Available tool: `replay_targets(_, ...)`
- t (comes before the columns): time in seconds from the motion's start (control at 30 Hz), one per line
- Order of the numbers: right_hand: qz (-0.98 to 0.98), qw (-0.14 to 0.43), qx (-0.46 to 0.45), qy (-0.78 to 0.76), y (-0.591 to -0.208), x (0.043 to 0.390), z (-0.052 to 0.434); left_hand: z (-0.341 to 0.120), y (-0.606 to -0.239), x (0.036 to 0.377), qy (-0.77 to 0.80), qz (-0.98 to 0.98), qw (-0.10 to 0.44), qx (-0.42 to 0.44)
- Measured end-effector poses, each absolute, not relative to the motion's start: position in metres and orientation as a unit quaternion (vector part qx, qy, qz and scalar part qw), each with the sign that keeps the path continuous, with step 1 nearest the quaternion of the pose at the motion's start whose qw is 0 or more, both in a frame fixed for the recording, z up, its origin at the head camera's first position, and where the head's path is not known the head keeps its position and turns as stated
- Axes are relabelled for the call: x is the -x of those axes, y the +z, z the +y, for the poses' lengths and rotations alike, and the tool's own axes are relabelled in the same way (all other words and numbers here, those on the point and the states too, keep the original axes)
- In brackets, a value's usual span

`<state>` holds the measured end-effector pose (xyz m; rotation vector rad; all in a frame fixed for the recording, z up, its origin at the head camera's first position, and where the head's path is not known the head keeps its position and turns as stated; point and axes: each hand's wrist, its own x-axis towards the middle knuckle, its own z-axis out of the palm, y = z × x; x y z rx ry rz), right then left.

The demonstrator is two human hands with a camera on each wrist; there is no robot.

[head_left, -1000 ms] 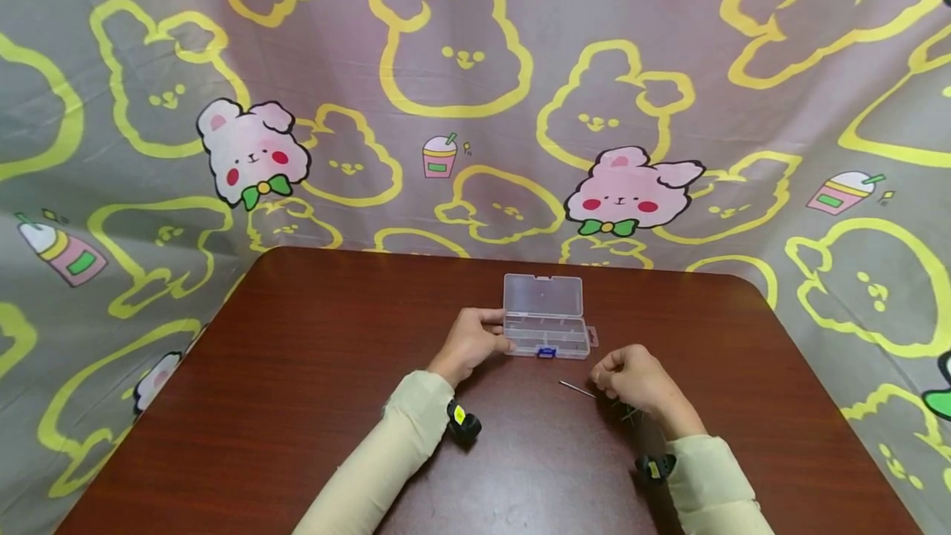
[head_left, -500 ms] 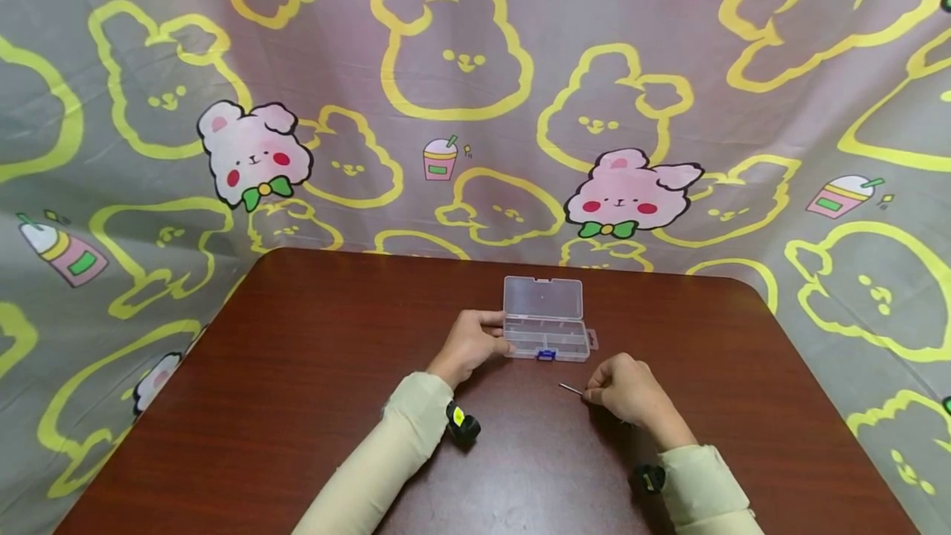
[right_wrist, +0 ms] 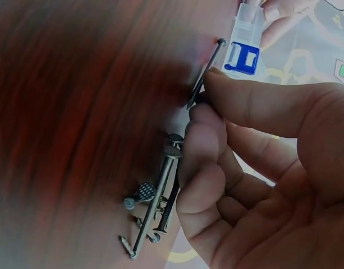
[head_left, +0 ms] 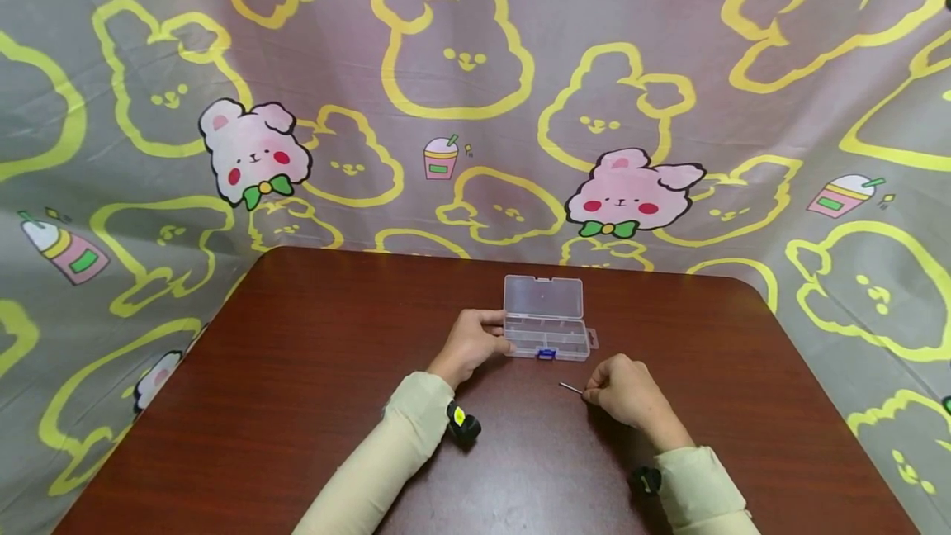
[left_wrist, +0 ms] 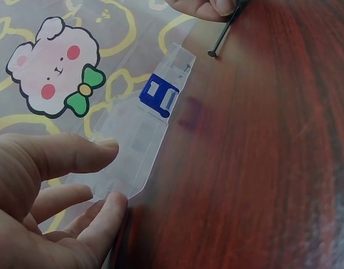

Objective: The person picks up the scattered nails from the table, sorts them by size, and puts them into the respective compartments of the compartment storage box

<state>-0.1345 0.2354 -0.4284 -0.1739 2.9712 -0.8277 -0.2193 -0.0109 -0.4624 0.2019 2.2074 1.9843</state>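
While the nail (left_wrist: 223,35) slants leftward, head foremost, right grip (head_left: 627,392) pinches it, left grip (head_left: 470,345) holds the box (head_left: 546,318).

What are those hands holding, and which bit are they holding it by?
The right hand pinches a nail toward the end away from its head. The left hand holds the clear box by its left end.

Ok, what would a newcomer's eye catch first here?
Probably the cartoon-print backdrop behind the table. Then the open clear box, its left end gripped by the left hand, its blue latch facing front. Just nearer the camera, the right hand pinches a nail.
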Motion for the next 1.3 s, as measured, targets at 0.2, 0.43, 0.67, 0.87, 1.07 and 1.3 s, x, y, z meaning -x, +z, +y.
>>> replay_targets(0.2,0.970,0.019,0.076,-0.230,-0.432,0.135,0.233,-0.011,-0.462,0.219,0.672,0.732,0.087,-0.068)
replay_targets(0.43,0.984,0.009,0.127,-0.127,-0.437,0.131,0.225,-0.011,-0.459,0.219,0.665,0.740,0.083,-0.064)
replay_targets(0.67,0.982,-0.026,0.140,-0.121,-0.439,0.130,0.227,-0.011,-0.461,0.220,0.666,0.738,0.086,-0.065)
replay_targets(0.87,0.972,-0.004,0.130,-0.197,-0.431,0.132,0.232,-0.011,-0.462,0.219,0.662,0.742,0.084,-0.063)
replay_targets(1.07,0.951,0.031,0.114,-0.286,-0.426,0.136,0.239,-0.012,-0.463,0.220,0.665,0.739,0.082,-0.067)
replay_targets(1.3,0.925,0.044,0.112,-0.361,-0.426,0.147,0.246,-0.013,-0.463,0.219,0.666,0.738,0.080,-0.069)
